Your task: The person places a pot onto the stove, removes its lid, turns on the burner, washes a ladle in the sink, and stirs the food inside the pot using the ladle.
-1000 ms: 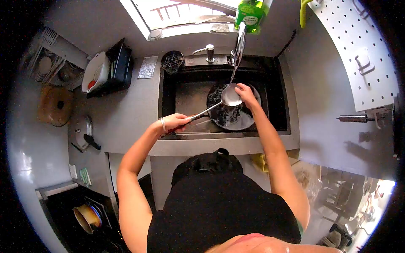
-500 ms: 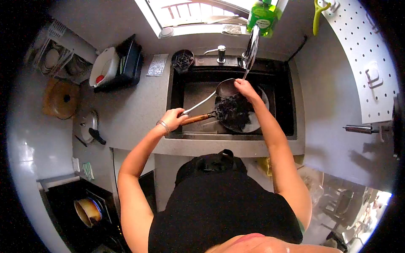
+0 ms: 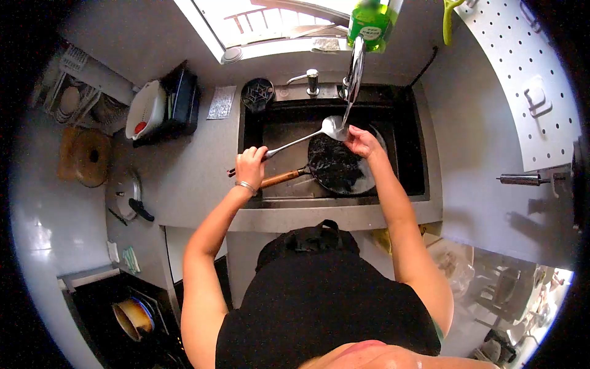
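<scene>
My left hand [image 3: 250, 166] is closed around the handle of a metal ladle [image 3: 334, 126], above the sink's left part. The ladle's round, silvery bowl is under the faucet [image 3: 355, 71], where a thin stream of water comes down. My right hand [image 3: 364, 142] grips the right edge of that bowl, thumb on top and fingers partly hidden. Below both hands a dark pan [image 3: 337, 167] lies in the black sink [image 3: 420, 154], with water in it. Its wooden handle [image 3: 283, 178] points left, passing just under my left hand.
Left of the sink stand a white basket [image 3: 145, 111] and a black rack [image 3: 184, 101]. A soap dispenser [image 3: 313, 82] and a black round strainer [image 3: 257, 94] line the sink's back edge. A green bottle [image 3: 370, 27] is behind the faucet. A pot [image 3: 133, 318] sits lower left.
The ladle has turned, its bowl now showing a bright silvery face under the water instead of a dark one. My right hand has shifted down slightly; my left hand has turned on the handle.
</scene>
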A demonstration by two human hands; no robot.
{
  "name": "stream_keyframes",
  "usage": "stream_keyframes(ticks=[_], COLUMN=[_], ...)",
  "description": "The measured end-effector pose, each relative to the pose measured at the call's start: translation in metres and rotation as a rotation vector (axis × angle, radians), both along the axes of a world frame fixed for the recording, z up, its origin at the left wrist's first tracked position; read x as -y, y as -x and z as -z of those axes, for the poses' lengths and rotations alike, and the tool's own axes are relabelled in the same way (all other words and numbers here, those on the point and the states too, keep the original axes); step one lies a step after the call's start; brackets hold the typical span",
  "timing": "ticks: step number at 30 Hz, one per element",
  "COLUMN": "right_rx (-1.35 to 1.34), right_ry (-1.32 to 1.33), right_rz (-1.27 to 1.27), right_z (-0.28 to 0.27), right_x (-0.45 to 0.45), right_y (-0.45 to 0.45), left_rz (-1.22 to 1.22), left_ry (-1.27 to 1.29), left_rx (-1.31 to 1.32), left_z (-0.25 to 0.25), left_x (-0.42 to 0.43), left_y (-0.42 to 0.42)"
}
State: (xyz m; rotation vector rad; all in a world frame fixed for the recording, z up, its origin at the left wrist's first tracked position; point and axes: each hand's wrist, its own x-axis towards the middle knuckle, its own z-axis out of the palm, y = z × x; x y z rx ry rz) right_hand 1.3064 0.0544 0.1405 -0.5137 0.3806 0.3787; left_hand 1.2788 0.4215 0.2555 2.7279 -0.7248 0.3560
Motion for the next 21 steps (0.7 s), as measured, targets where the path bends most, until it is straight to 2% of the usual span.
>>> stream_keyframes(ticks=[4, 11, 15, 16, 18, 21], right_rx=[0.056, 0.129, 0.129, 0.116, 0.093, 0.099], right_ry=[0.039, 0.106, 0.139, 0.138, 0.134, 0.096], right_rz=[0.087, 0.206, 0.305, 0.335, 0.389, 0.42], right_z=[-0.029, -0.042, -0.058, -0.062, -0.069, -0.065], right_x=[0.005, 0.076, 0.094, 0.092, 0.081, 0.072], right_y=[0.011, 0.053, 0.074, 0.077, 0.079, 0.079], left_rz=[-0.021, 0.036, 0.12, 0.175, 0.266, 0.344], left_ry=[0.04, 0.083, 0.096, 0.131, 0.103, 0.288], left_rx=[-0.005, -0.099, -0.016, 0.012, -0.09, -0.126], left_z=[0.028, 0.052, 0.067, 0.058, 0.044, 0.033], left_x=[0.009, 0.083, 0.13, 0.146, 0.182, 0.228], left_y=[-0.018, -0.035, -0.047, -0.044, -0.04, -0.028])
